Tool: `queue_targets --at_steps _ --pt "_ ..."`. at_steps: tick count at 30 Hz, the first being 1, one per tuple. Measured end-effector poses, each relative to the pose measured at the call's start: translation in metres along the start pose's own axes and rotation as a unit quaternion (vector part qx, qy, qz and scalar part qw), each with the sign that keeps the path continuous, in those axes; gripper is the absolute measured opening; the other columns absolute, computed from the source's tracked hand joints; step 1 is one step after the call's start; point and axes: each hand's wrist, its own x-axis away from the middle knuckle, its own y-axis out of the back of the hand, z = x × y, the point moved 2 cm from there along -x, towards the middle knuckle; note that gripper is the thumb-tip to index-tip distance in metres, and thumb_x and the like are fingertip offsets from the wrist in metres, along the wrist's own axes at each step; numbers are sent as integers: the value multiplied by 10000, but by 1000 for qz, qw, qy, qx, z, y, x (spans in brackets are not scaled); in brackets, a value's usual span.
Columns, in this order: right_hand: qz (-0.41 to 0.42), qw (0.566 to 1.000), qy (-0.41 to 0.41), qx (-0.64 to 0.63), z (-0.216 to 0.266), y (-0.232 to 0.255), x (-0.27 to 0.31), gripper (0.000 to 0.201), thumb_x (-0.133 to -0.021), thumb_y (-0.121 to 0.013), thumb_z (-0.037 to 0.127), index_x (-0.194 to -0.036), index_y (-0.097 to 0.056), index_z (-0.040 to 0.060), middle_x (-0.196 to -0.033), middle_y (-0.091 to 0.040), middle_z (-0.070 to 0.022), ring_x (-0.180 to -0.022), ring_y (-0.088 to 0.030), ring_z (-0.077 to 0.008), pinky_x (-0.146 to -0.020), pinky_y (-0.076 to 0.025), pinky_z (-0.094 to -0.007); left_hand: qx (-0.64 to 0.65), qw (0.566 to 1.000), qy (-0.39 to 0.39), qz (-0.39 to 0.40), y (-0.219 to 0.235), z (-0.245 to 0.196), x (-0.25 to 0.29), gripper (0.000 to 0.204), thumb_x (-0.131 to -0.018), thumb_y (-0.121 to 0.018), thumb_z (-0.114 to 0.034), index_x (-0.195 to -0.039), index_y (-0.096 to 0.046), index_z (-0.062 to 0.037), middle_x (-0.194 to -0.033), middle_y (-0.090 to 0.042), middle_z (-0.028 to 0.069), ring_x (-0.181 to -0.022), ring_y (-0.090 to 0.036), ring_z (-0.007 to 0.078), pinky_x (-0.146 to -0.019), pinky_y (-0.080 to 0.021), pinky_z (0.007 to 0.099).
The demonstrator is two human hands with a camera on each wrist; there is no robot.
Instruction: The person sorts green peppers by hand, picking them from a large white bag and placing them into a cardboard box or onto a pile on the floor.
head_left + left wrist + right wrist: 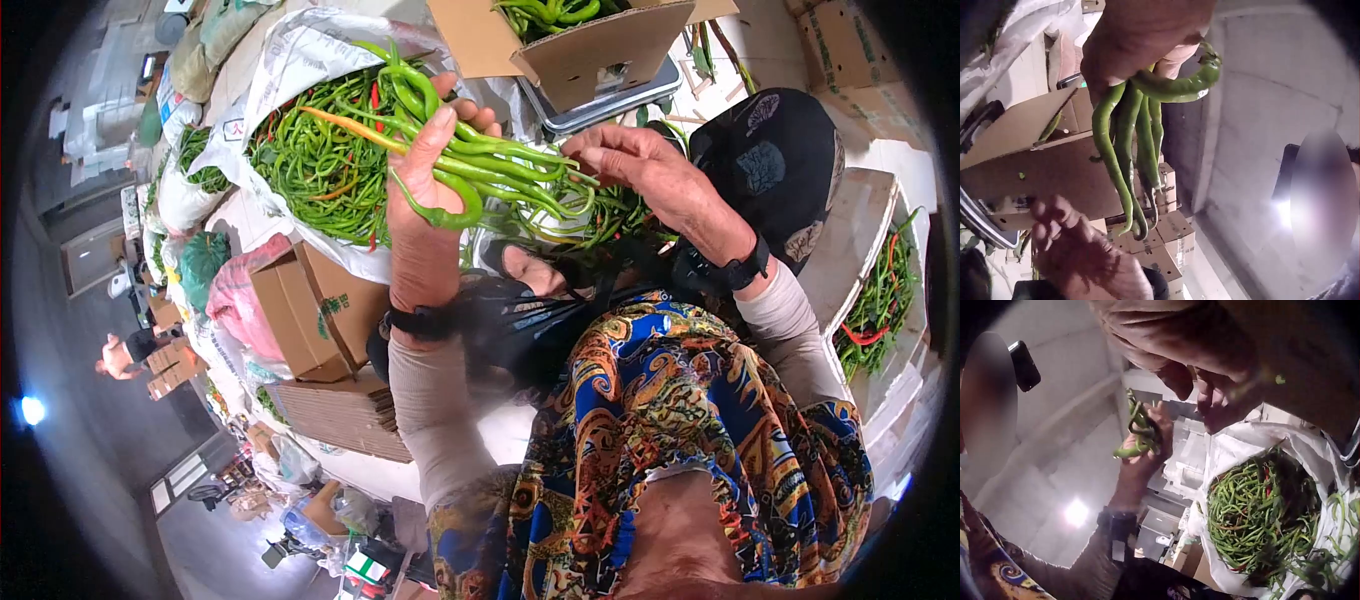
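My left hand (pixel 425 165) grips a bunch of long green chili peppers (pixel 505 168), thumb laid across them. An orange-yellow chili (pixel 350 124) sticks out from the bunch to the left, and a curled one (pixel 455 212) hooks below the palm. In the left wrist view the thin pepper tips (pixel 1125 150) hang down out of the fist. My right hand (pixel 670 180), fingers loosely bent, is beside the tips in the head view. The left wrist view shows that right hand (pixel 1085 250) apart from the peppers, and nothing shows between its fingers (pixel 1210 394).
A white sack (pixel 300 45) full of chilies (pixel 310 170) stands behind my left hand. At the top, a cardboard box (pixel 610 50) with peppers sits on a scale (pixel 600 112). Another box (pixel 325 310) and flattened cardboard (pixel 335 415) lie left. A container of chilies (pixel 885 295) is at right.
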Motion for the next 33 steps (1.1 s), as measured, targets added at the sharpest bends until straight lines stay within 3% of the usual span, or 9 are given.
queue_targets --at_steps 10,13,16,19,24,27,30,31,33 --pt "-153 985 -1 -84 -7 27 6 157 -941 -550 181 -1012 -649 81 -897 -645 33 -824 -568 -73 -759 -432 -247 -196 955 -108 195 -82 -78 -105 373 -865 -685 -296 -1060 -584 5 -921 -631 135 -779 -652 229 -689 -569 339" --pt "-197 975 27 -101 -16 45 5 152 -935 -558 177 -1010 -641 74 -907 -634 29 -825 -557 -73 -750 -414 -248 -330 941 -34 67 -109 -59 -127 321 -825 -730 -256 -978 -582 -15 -820 -616 73 -701 -625 185 -658 -548 318" --pt "-239 966 0 -102 -33 53 8 139 -924 -563 150 -1008 -634 66 -900 -623 24 -807 -549 -77 -736 -413 -247 -576 804 5 150 -71 -47 -171 531 -790 -764 -242 -1198 -528 4 -897 -673 109 -669 -641 174 -614 -573 327" --pt "-278 950 -80 -118 -74 65 8 126 -898 -579 126 -994 -628 61 -877 -607 22 -775 -540 -83 -707 -413 -243 -448 863 -230 -30 -41 -50 -99 260 -866 -622 -113 -1044 -634 76 -956 -680 146 -815 -664 198 -785 -521 303" --pt "-253 914 -317 3 -161 65 14 118 -828 -640 120 -920 -585 70 -787 -545 -28 -712 -489 -114 -612 -369 -277 -220 922 -105 -300 106 39 -38 69 -839 -600 -79 -879 -577 -27 -813 -573 76 -701 -558 179 -603 -491 274" --pt "-177 956 -210 -104 -198 76 35 165 -837 -617 56 -997 -586 34 -880 -550 -47 -794 -506 -177 -666 -380 -341 44 979 -83 -181 250 129 -38 151 -847 -479 -130 -810 -551 -2 -695 -547 81 -572 -541 168 -471 -448 245" --pt "61 919 62 384 -203 95 40 330 -850 -575 4 -1178 -552 27 -1012 -581 -85 -953 -545 -215 -781 -417 -372 -445 866 -49 -224 272 195 -44 143 -850 -503 -122 -766 -532 -10 -666 -528 49 -535 -511 164 -475 -449 280" --pt "51 996 -13 68 -203 91 48 437 -843 -556 -28 -1271 -526 52 -1166 -565 -123 -1134 -515 -226 -896 -421 -379 -546 814 -53 -190 287 221 -48 129 -824 -568 -128 -833 -570 1 -721 -575 78 -591 -555 203 -540 -481 315" --pt "45 983 -59 169 -207 96 50 394 -862 -511 -8 -1255 -519 27 -1185 -538 -103 -1129 -502 -221 -914 -404 -356 -690 703 8 -172 251 236 -51 262 -763 -684 -151 -961 -618 6 -866 -640 146 -751 -619 289 -679 -516 387"
